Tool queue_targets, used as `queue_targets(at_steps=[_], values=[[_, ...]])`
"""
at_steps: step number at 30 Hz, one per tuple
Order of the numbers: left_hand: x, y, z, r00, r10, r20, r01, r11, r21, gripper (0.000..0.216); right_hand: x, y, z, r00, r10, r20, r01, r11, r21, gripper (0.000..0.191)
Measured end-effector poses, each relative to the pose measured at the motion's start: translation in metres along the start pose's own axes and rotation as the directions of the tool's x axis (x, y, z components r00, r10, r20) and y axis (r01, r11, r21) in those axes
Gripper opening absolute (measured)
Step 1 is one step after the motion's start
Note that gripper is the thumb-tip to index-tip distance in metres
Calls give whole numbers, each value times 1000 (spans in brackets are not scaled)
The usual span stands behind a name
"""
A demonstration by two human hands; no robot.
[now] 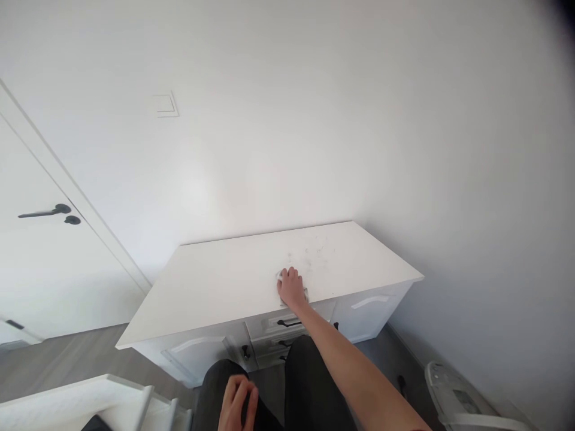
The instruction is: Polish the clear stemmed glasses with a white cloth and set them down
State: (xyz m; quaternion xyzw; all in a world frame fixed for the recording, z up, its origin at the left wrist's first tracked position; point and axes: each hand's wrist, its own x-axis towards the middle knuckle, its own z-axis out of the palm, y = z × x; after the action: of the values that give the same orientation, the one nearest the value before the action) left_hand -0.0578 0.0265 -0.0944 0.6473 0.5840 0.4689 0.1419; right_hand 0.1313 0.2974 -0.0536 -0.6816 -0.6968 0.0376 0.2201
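Observation:
My right hand (291,288) presses down on the white top of a cabinet (215,281), near its front edge. Its fingers are closed over a crumpled whitish cloth (306,294), which peeks out on both sides of the hand; whether it is fabric or paper I cannot tell. Just beyond and to the right of this hand, grey smudges and wet-looking spots (314,251) mark the cabinet top. Low in the view, my left hand (238,404) hovers over my lap with loosely curled, slightly parted fingers and nothing visible in it.
Dark handles (290,323) stick out from the cabinet's front drawers, close to my knees. A white door with a dark lever handle (45,212) is at the left. White furniture (90,398) stands at the lower left, and a pale rounded object (458,395) at the lower right.

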Motion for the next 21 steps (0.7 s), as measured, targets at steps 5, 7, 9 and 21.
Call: queue_targets(at_steps=[5, 7, 9, 21], values=[[113, -6, 6, 995, 33, 97, -57, 965, 254, 30, -16, 9, -6, 978, -200, 63, 201, 979, -21, 23], [161, -19, 14, 998, -12, 66, -12, 938, 346, 30, -15, 10, -8, 976, -210, 57, 212, 977, -31, 21], [200, -34, 22, 996, -88, 35, 63, 896, 439, 27, -15, 10, -8, 978, -205, 45, 207, 977, -42, 20], [245, -75, 47, 947, -224, 230, 19, 755, 655, 56, -12, 10, 0, 988, -152, 6, 152, 988, -30, 20]])
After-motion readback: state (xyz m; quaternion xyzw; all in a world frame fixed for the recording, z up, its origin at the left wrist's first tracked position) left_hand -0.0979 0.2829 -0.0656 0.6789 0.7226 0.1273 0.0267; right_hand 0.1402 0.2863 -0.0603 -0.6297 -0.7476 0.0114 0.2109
